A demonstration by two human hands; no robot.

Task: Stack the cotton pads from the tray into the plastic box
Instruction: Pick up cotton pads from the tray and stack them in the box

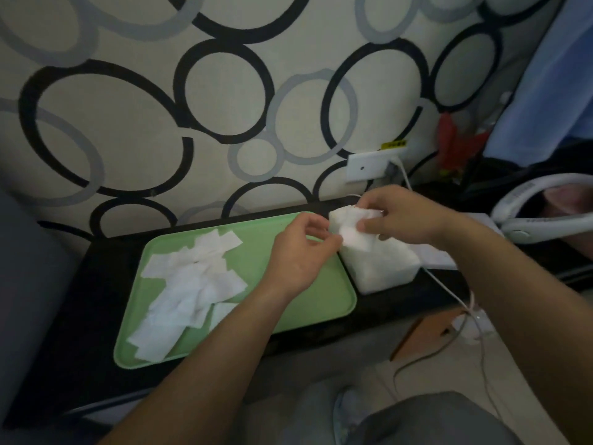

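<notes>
The right hand [407, 216] clamped a wad of cotton pads [349, 220] over the plastic box [385, 271] beside the green tray [288, 303] while the left hand [298, 252] pinched its near edge, probably squaring it for stacking; loose pads [192, 277] lay on the tray.

The view is dim and low in contrast, with soft, slightly smeared detail throughout. The brightest area is a pale blue surface [545, 91] at the upper right. The white square cotton pads [192, 277] on the light green plastic tray [327, 297] and the white stack of pads [346, 216] show as flat, textureless shapes. The black tabletop [80, 316] swallows shadows. Wide-angle distortion bows its edge, and the corners blur and darken.
</notes>
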